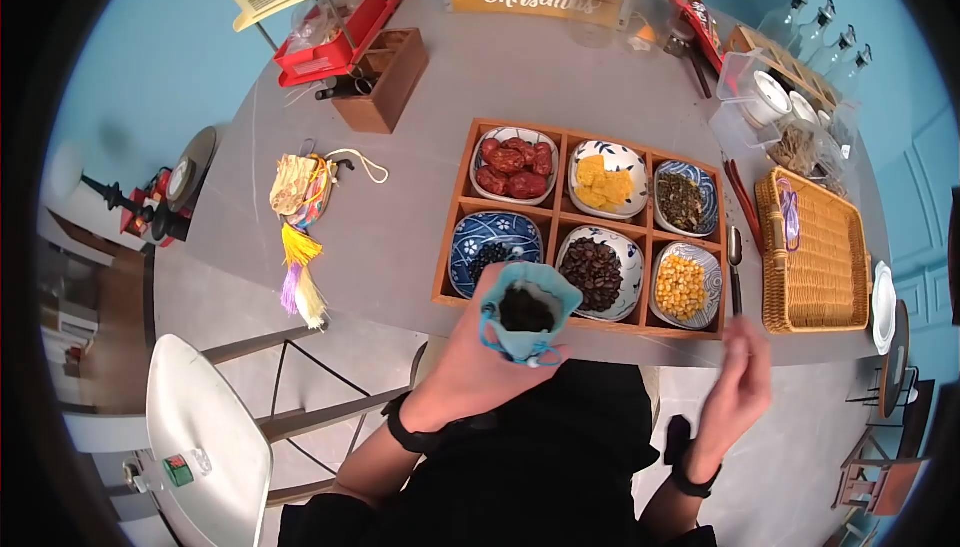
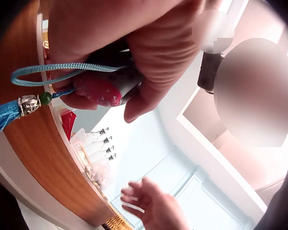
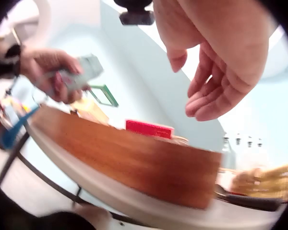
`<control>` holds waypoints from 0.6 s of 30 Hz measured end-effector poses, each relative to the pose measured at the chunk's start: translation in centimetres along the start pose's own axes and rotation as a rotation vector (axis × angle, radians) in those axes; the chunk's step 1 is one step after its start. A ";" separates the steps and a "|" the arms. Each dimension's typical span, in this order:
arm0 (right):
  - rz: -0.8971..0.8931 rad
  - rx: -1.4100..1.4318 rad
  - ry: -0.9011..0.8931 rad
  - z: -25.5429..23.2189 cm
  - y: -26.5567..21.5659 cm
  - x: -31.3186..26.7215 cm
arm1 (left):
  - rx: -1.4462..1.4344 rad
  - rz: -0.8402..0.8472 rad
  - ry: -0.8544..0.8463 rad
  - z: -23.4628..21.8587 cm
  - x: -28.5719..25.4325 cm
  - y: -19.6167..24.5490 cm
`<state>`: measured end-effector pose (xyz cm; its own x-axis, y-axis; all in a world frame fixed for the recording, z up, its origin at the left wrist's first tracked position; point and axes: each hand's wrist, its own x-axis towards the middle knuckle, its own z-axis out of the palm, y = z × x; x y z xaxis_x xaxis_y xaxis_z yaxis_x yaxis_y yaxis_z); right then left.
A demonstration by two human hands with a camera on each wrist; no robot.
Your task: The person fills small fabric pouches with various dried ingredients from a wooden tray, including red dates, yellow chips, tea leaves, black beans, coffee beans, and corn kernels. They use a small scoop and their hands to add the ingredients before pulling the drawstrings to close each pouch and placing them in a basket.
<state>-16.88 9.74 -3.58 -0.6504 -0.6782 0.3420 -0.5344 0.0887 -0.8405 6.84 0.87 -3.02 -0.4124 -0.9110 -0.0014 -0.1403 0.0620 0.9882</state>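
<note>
My left hand [image 1: 480, 372] grips a small light-blue drawstring pouch [image 1: 566, 292], its mouth facing up and dark contents showing inside. From the left wrist view, a pink patterned patch [image 2: 103, 92] shows on the pouch, with a blue cord [image 2: 48, 67] and a blue tassel [image 2: 4, 117] hanging off it. My right hand [image 1: 738, 382] is raised off the table's front edge, fingers loosely bent, holding nothing. Just beyond it lies a spoon [image 1: 736, 259] with a dark handle. Behind the pouch stands a wooden compartment box [image 1: 560, 215] with several patterned bowls.
The bowls hold red dates [image 1: 514, 167], yellow pieces [image 1: 603, 185], dried leaves [image 1: 680, 199], black berries [image 1: 492, 255], dark brown pieces [image 1: 598, 275] and corn kernels [image 1: 681, 287]. A wicker basket [image 1: 815, 257] is at the right; a tasselled pouch [image 1: 300, 192] lies left.
</note>
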 end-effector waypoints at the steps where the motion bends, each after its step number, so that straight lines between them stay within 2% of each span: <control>1: -0.126 0.116 -0.182 0.4 -1.6 -0.7 | -0.048 0.049 -0.010 0.7 0.3 -0.1; 3: -0.183 0.230 -0.470 1.9 -4.1 -1.4 | -0.046 0.075 -0.035 1.7 0.9 -0.1; 4: -0.207 0.249 -0.550 2.9 -5.1 -1.2 | -0.060 0.052 -0.054 2.0 1.2 -0.3; 7: -0.165 0.215 -0.545 5.4 -6.1 -1.2 | -0.169 -0.010 -0.091 2.4 1.2 0.2; 9: -0.123 0.283 -0.529 6.0 -5.4 -1.3 | 0.029 0.016 -0.064 2.2 0.9 0.5; 11: -0.075 0.347 -0.513 5.8 -5.1 -1.1 | -0.060 -0.014 -0.086 2.0 0.4 -0.2; 13: 0.135 0.494 -0.673 4.9 -5.1 -0.3 | -0.468 0.084 -0.073 2.0 -0.1 0.0; 14: 0.156 0.535 -0.702 4.7 -4.9 0.0 | -0.466 0.079 -0.080 1.9 -0.2 -0.2; 16: 0.131 0.576 -0.743 4.4 -4.3 0.6 | -0.729 -0.066 0.024 1.6 -0.3 -1.5; 17: 0.097 0.618 -0.790 4.4 -4.2 0.7 | -0.728 -0.066 0.024 1.5 -0.1 -2.4; 18: 0.097 0.618 -0.791 4.5 -4.0 0.6 | -0.802 0.050 0.012 1.4 0.2 -3.5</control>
<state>-12.70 5.68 -1.94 -0.0115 -0.9973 0.0718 0.0213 -0.0721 -0.9972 6.01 1.05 -6.67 -0.3911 -0.9193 0.0432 0.5691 -0.2047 0.7964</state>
